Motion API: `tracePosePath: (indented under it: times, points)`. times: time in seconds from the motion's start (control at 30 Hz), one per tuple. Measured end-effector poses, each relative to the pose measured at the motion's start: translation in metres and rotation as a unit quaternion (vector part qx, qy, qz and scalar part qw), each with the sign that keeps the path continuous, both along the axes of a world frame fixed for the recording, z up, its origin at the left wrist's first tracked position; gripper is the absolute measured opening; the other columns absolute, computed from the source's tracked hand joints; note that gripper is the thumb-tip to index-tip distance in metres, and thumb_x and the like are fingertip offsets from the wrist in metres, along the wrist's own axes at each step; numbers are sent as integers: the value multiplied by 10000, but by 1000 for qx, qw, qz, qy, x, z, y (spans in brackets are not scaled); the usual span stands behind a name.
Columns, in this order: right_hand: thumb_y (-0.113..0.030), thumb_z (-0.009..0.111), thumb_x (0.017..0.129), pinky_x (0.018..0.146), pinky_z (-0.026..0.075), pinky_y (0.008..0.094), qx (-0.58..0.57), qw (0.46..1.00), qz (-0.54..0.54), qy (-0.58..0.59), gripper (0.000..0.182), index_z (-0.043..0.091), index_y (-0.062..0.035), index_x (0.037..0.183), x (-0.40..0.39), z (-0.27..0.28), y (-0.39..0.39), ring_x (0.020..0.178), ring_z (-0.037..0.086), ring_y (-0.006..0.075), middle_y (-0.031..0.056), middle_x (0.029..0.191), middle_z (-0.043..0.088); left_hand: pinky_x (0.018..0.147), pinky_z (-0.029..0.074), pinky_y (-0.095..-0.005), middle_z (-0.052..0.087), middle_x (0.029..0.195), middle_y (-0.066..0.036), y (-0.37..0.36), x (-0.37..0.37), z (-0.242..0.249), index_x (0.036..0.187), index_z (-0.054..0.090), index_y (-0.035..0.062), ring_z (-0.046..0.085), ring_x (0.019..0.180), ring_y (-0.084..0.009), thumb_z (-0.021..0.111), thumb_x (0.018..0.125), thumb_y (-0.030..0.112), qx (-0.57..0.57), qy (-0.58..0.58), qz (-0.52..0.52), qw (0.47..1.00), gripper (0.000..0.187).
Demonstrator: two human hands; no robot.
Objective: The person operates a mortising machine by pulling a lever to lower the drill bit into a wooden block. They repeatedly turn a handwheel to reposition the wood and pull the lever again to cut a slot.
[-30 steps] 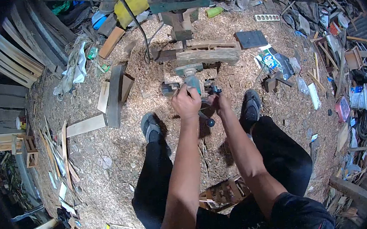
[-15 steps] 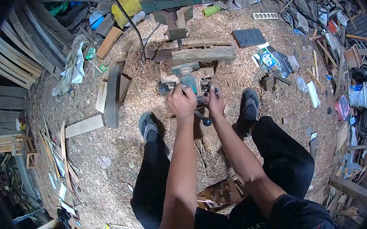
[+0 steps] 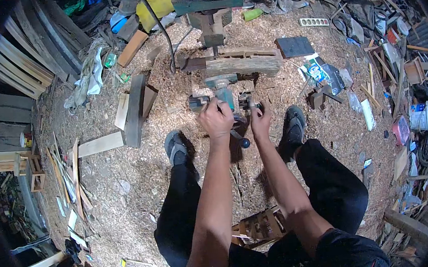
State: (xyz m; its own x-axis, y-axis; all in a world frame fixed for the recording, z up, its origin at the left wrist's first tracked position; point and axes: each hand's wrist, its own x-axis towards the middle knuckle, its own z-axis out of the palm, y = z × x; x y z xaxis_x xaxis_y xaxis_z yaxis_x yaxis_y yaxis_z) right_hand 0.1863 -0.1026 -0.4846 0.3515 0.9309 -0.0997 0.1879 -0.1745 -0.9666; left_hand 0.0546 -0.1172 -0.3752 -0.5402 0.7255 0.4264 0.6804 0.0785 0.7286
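Observation:
My left hand point(image 3: 216, 118) has its fingers bent against the green machine part point(image 3: 225, 96) in the middle; what they hold is hidden. Just to the right, my right hand point(image 3: 260, 118) has its fingers curled at a small dark fitting point(image 3: 244, 100) on the same machine, and I cannot make out what lies between them. Below and between the hands sticks out a lever with a dark ball knob point(image 3: 245, 143). Beyond the machine part lies a rough, split wooden beam point(image 3: 248, 64), under the drill-like machine head point(image 3: 211, 27).
Wood shavings point(image 3: 127, 187) cover the floor. Dark planks point(image 3: 134, 110) lie at the left, a dark block point(image 3: 294, 46) and a power strip point(image 3: 313, 21) at the upper right. My feet stand either side of the machine. A wooden crate point(image 3: 258, 227) is between my legs.
My right hand has shifted slightly right and opened a small gap from the fitting's lever. My left hand remains at the green part. The whole view has moved slightly.

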Motion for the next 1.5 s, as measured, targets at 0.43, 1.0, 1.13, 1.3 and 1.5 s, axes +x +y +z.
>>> tracePosePath:
  times: [0.43,1.0,1.13,1.3,1.5]
  points:
    - [-374,499,1011,701,566,392,34,984,123,-127,402,604,11,1050,10,3,10,880,693,275,179,968,661,595,472,-498,591,676,-253,1,-2,-5,724,624,-15,594,634,-453,504,815,182,2,4,-4,1000,248]
    - [-556,359,1014,639,551,351,-232,864,-16,446,626,551,25,1143,5,-21,17,796,682,281,148,895,673,575,443,-495,556,641,-237,0,-1,-7,697,586,-3,567,611,-446,497,829,190,21,-1,2,1000,250]
    - [-568,286,1022,593,539,336,-257,851,14,458,670,545,41,1126,9,-28,20,751,681,277,173,944,687,586,445,-486,569,650,-240,-1,-2,-4,716,609,1,576,627,-447,512,829,206,8,-22,-3,1000,253]
    - [-544,341,1019,575,539,319,-214,908,42,357,627,588,30,1060,16,-16,20,706,672,219,157,878,690,676,469,-510,621,740,-271,-5,4,16,781,633,-33,611,720,-462,534,856,257,-89,-62,48,993,315]
    - [-454,562,974,598,548,311,-91,980,33,173,535,628,52,1134,0,3,6,766,640,150,116,788,664,751,475,-533,630,826,-316,-11,7,22,859,655,-53,624,800,-481,534,865,288,-166,-123,64,976,362]
